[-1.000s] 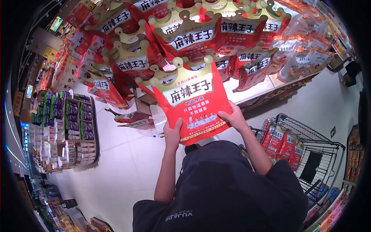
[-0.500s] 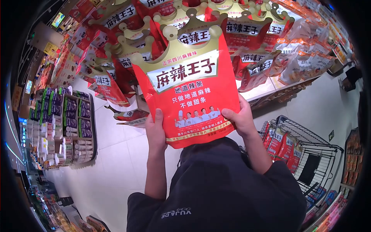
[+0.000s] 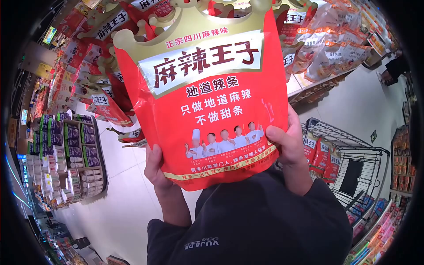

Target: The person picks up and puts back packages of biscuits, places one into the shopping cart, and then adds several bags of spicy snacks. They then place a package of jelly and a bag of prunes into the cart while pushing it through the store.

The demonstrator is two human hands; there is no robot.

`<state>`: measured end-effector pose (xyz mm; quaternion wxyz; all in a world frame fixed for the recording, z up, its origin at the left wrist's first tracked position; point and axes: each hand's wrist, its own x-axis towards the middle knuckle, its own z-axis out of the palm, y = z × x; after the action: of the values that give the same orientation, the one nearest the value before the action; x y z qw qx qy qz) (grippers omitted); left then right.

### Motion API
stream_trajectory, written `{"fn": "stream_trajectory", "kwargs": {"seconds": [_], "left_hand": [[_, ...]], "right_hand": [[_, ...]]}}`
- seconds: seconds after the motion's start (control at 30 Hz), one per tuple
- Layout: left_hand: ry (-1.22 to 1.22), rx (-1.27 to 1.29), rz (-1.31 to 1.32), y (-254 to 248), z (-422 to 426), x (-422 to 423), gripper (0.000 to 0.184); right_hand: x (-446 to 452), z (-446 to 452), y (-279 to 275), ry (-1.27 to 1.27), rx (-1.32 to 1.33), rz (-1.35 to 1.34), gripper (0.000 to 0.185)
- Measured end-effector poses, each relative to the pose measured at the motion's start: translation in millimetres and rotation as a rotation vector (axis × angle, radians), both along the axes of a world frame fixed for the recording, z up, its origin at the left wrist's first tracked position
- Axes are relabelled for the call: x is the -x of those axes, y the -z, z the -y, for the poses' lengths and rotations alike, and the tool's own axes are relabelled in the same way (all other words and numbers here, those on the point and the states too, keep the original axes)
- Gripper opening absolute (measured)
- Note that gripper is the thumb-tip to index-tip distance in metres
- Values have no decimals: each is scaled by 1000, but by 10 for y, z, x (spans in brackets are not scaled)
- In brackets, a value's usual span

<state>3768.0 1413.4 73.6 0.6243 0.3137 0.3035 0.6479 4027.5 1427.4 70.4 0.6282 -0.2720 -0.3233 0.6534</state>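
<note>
A large red snack bag [image 3: 207, 128] with a gold crown-shaped top is held up close in front of me, its printed front facing the camera. My left hand [image 3: 157, 170] grips its lower left edge, thumb on the front and the other fingers behind, out of sight. On the lower right edge, my right hand [image 3: 289, 139] closes the same way, its thumb pressed on the front. Behind the bag, more crown-topped bags [image 3: 106, 26] of the same kind crowd a display.
To the right stands a black wire shopping cart [image 3: 353, 163] with several similar red bags [image 3: 321, 157] inside. Clear packets with orange tops [image 3: 335, 57] lie on the display at right. A shelf [image 3: 104, 176] of purple packs and white goods is at left, over pale floor tiles [image 3: 128, 194].
The bag has come nearer to the camera and looks larger, covering more of the display behind it. Both hands keep their hold on its lower sides. My view has shifted slightly.
</note>
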Motion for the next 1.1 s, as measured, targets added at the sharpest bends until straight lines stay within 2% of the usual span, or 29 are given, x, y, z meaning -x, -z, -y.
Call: {"fn": "stream_trajectory", "kwargs": {"seconds": [0.17, 0.23, 0.33, 0.47, 0.57, 0.63, 0.77, 0.87, 1.03, 1.1], "left_hand": [[-80, 58, 55, -1, 155, -42, 50], [16, -13, 172, 72, 221, 48, 57], [-6, -33, 236, 50, 318, 13, 59], [-118, 37, 203, -10, 433, -33, 60], [-78, 15, 212, -11, 491, -16, 63], [-169, 125, 167, -80, 526, -73, 65], [-236, 124, 219, -119, 577, -70, 67], [-222, 105, 201, -91, 590, -22, 67], [-73, 38, 10, -15, 521, 65, 68], [-110, 21, 59, -78, 460, 8, 64]], "right_hand": [[2, 60, -108, -25, 2, -41, 72], [22, 79, -117, -36, 4, -40, 74], [59, 87, -89, -59, 1, -60, 77], [97, 89, -79, -106, 31, -87, 79], [120, 72, -18, -129, 21, -92, 78], [144, 55, -19, -154, 18, -93, 78], [198, 27, -15, -189, 13, -107, 78], [226, 13, -1, -194, 9, -124, 77], [222, -23, 42, -180, 6, -119, 77], [221, -52, 73, -175, 0, -119, 76]]}}
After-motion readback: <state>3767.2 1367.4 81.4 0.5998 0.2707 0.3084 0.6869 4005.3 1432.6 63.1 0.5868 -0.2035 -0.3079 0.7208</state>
